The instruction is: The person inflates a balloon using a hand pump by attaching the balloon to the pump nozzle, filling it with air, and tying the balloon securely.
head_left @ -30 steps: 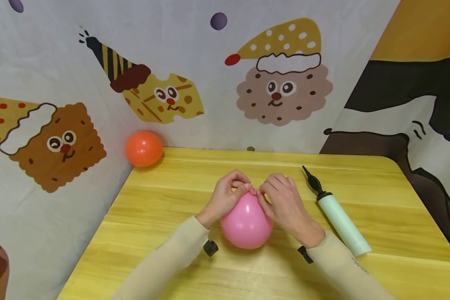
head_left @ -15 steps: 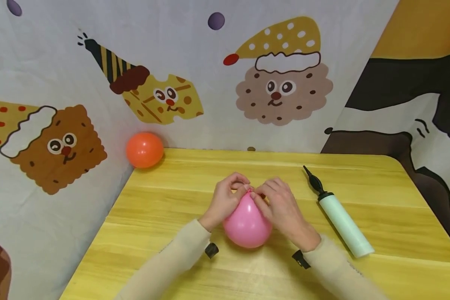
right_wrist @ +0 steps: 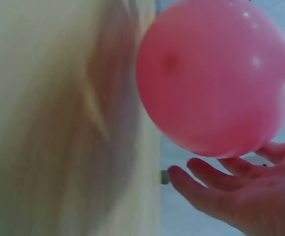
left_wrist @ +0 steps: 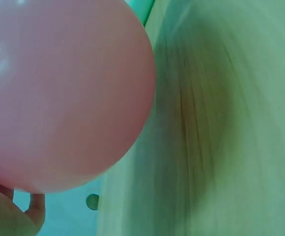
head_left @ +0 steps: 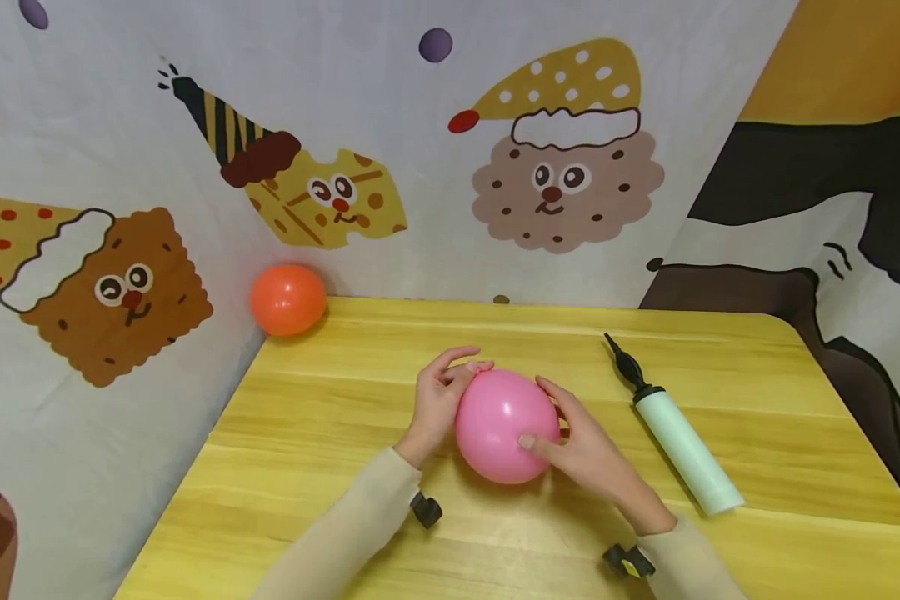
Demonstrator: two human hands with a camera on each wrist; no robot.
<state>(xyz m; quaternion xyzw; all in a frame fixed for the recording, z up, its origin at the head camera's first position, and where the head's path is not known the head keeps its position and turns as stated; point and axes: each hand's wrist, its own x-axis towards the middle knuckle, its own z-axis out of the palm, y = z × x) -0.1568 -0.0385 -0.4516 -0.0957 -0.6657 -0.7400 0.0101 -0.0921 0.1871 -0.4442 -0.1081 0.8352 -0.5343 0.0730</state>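
An inflated pink balloon point(head_left: 498, 425) is held between both hands above the wooden table. At its knotted or gathered neck, upper left, my left hand point(head_left: 435, 408) pinches with thumb and fingers. My right hand point(head_left: 592, 450) cups the balloon's right side, thumb on the near face and other fingers behind. In the right wrist view the right hand's fingers point(right_wrist: 209, 179) are spread and fairly straight along the balloon, some apart from it. The left wrist view has the balloon point(left_wrist: 69, 93) covering most of the left hand point(left_wrist: 7, 211).
A mint-green hand pump point(head_left: 686, 450) with a black nozzle lies to the right on the wooden table point(head_left: 330, 517). An orange balloon point(head_left: 288, 300) rests in the back left corner. A cloth printed with cartoon snacks point(head_left: 420, 267) stands behind the table and along its left side.
My right hand has let go of the neck and moved down and right onto the balloon's side. The balloon has turned, its neck now pointing up and left in my left hand.
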